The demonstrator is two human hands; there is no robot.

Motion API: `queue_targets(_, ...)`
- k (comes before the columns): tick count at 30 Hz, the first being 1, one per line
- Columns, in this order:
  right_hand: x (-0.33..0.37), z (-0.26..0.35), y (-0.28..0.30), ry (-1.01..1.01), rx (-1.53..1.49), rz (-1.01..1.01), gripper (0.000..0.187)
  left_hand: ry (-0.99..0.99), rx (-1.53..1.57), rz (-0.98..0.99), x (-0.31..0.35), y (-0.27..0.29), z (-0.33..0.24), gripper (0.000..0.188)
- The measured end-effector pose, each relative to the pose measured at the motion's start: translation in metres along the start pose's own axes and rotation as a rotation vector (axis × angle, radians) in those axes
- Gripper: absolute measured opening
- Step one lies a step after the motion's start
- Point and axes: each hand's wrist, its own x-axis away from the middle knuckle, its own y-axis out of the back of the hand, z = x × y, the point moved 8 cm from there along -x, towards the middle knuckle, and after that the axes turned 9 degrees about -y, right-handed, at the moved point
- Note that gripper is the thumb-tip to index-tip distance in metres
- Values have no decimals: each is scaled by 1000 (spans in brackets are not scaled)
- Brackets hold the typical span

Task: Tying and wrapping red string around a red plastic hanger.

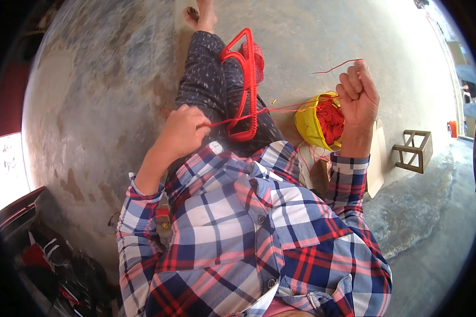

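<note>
A red, open frame (243, 136) with curved bars lies across my legs, its lower bar ridged as if wound with cord. My left hand (181, 131) is just left of the frame, fingers closed on a red cord (225, 122) that runs through it. The cord stretches on to the right, over a yellow bucket. Raised beyond that bucket, my right hand (358, 92) is closed in a pinch. A thin red strand (333, 68) sticks out leftward from its fingertips. My left fingertips are partly hidden.
The yellow bucket (308, 126), tilted on the floor at my right, holds a tangle of red cord (329, 124). Loose strands trail below it, near a cardboard piece (376, 161). A small wooden stool (415, 151) stands farther right. Dark clutter (74, 269) sits at lower left.
</note>
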Motion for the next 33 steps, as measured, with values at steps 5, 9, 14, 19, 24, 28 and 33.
queue_targets(5,-3,-54,-25,-268,830,-155,11,8,423,-142,-37,23,-32,25)
queue_targets(9,-12,-100,-62,-399,1069,81,13,131,942,7,-68,-6,-45,22)
queue_targets(14,-27,-82,-62,-188,1058,2,13,381,1430,74,-64,-24,-32,23)
queue_targets(19,-38,-66,3,-90,1256,-313,17,515,1567,111,-47,-22,-30,18)
queue_targets(24,-35,-83,35,-150,1432,-454,24,546,1730,89,-42,-19,-34,20)
queue_targets(28,-32,-90,44,-163,1437,-468,25,493,1752,35,-48,-7,-36,20)
queue_targets(33,-29,-104,48,-173,1498,-441,23,426,1839,-149,-55,13,-31,19)
